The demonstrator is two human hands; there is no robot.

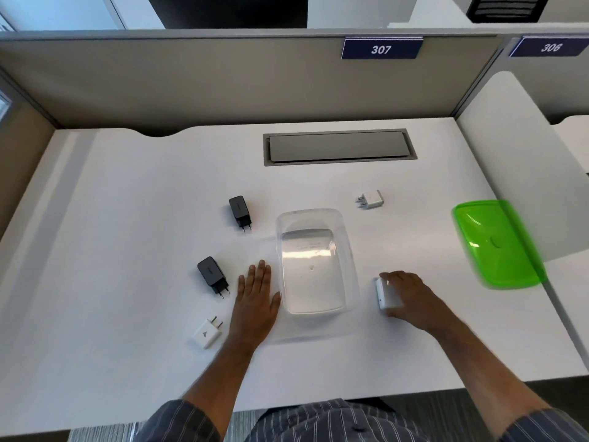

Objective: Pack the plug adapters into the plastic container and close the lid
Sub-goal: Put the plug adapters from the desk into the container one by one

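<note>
A clear plastic container (349, 250) stands open and empty at the middle of the white desk. Its green lid (497, 244) lies apart at the right desk edge. My left hand (256, 301) rests flat on the desk, fingers together, its thumb against the container's left wall. My right hand (411, 293) is curled around a white plug adapter (387, 295) just right of the container. Two black adapters (240, 212) (212, 274) and a white adapter (207, 333) lie to the left. Another white adapter (371, 199) lies behind the container on the right.
A grey cable hatch (339, 148) is set into the desk at the back. Grey partition walls (223, 81) close off the back and the right side. The desk's front edge (318, 406) runs just above my striped sleeves.
</note>
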